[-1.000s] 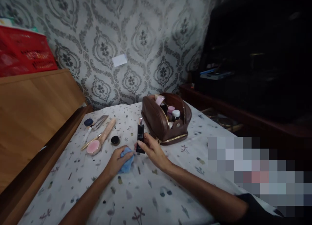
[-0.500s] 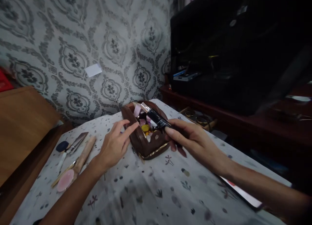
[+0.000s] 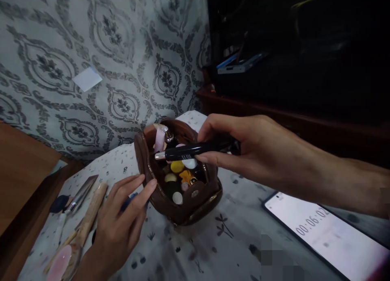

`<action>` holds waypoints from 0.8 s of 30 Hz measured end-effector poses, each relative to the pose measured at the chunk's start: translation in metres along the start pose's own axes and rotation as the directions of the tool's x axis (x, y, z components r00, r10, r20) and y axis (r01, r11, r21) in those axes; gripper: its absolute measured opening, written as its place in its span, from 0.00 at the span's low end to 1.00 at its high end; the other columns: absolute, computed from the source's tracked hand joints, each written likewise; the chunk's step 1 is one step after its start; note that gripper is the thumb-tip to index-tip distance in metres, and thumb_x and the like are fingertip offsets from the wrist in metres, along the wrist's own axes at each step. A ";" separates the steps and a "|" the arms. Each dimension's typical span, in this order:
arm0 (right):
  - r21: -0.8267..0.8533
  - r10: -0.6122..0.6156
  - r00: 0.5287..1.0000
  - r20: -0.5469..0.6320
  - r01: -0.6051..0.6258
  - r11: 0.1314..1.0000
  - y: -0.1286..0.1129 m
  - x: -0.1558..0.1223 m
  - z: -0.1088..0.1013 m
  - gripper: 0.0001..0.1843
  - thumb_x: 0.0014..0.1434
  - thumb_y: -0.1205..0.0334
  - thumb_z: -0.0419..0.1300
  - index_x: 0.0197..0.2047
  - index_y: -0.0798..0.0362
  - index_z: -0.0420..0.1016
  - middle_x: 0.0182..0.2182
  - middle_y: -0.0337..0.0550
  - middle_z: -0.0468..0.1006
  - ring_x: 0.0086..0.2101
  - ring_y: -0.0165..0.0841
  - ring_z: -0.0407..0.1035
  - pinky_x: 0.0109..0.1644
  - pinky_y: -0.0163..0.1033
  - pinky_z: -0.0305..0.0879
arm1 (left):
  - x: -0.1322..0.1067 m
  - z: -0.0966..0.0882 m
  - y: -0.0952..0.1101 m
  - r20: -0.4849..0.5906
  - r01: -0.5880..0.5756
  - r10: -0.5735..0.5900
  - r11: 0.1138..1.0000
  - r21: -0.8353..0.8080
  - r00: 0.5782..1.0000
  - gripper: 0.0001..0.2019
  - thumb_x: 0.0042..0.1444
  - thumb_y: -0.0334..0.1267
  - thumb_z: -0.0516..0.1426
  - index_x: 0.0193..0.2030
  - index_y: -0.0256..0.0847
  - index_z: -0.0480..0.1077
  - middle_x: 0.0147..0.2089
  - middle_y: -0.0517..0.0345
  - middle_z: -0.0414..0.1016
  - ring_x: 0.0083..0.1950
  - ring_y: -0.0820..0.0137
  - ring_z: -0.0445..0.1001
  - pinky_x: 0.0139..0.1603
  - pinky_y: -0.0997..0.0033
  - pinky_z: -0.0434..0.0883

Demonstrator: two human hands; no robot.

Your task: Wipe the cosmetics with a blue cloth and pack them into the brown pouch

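Observation:
My right hand (image 3: 231, 145) grips a slim black cosmetic tube (image 3: 183, 152) with a silver end and small white lettering. It is held nearly level above the mouth of a brown makeup bag (image 3: 190, 216). The bag's zip is undone, and inside lie a yellow round item (image 3: 177, 166), a pink tube (image 3: 159, 139), an orange piece (image 3: 186, 176) and several other small cosmetics. My left hand (image 3: 124, 212) has its fingers stretched out and apart, fingertips against the left side of the bag. Nothing shows in its grasp.
Makeup brushes (image 3: 91, 210) and a pink oval item (image 3: 60, 262) lie at left on the patterned cloth (image 3: 170, 256). A phone (image 3: 323, 232) displaying a timer rests at right. Behind stand a papered wall (image 3: 122, 61) and a dark television (image 3: 289, 49).
My right hand has turned the black tube from slanted to nearly level over the bag. My left hand sits lower on the bag's side. The view has shifted closer, exposing the phone.

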State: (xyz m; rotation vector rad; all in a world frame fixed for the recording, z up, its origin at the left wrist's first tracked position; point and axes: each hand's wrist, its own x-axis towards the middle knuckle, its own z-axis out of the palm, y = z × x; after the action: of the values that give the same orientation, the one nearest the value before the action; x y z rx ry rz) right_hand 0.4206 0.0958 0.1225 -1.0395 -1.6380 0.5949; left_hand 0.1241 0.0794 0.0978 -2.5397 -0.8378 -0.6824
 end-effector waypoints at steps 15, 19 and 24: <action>-0.270 -0.119 0.912 0.392 0.238 0.933 -0.023 0.055 0.055 0.06 0.53 0.71 0.66 0.35 0.53 0.77 0.29 0.36 0.76 0.32 0.31 0.69 0.34 0.34 0.57 | -0.002 -0.001 0.002 -0.002 0.033 -0.033 0.999 0.004 0.999 0.28 0.63 0.24 0.51 0.68 0.48 0.61 0.57 0.47 0.70 0.59 0.61 0.71 0.56 0.60 0.74; -0.346 -0.124 0.906 0.405 0.277 0.896 -0.023 0.060 0.065 0.06 0.55 0.67 0.65 0.39 0.52 0.76 0.34 0.39 0.77 0.34 0.32 0.70 0.34 0.35 0.57 | -0.001 -0.003 0.002 -0.012 0.023 -0.023 1.000 0.004 1.000 0.27 0.63 0.24 0.51 0.68 0.47 0.63 0.56 0.47 0.71 0.57 0.61 0.72 0.55 0.61 0.75; -0.423 -0.114 0.889 0.444 0.321 0.847 -0.017 0.062 0.078 0.07 0.56 0.65 0.63 0.40 0.52 0.77 0.36 0.42 0.79 0.36 0.35 0.72 0.33 0.35 0.57 | -0.003 -0.003 0.001 -0.004 0.032 -0.032 0.999 -0.001 0.999 0.27 0.64 0.25 0.51 0.68 0.48 0.62 0.57 0.47 0.71 0.58 0.61 0.72 0.54 0.61 0.74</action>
State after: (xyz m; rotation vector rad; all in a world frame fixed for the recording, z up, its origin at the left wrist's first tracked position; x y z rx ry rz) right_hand 0.3376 0.1503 0.1429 -1.1033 -2.3258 0.2423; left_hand 0.1211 0.0759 0.0984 -2.5302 -0.8782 -0.6981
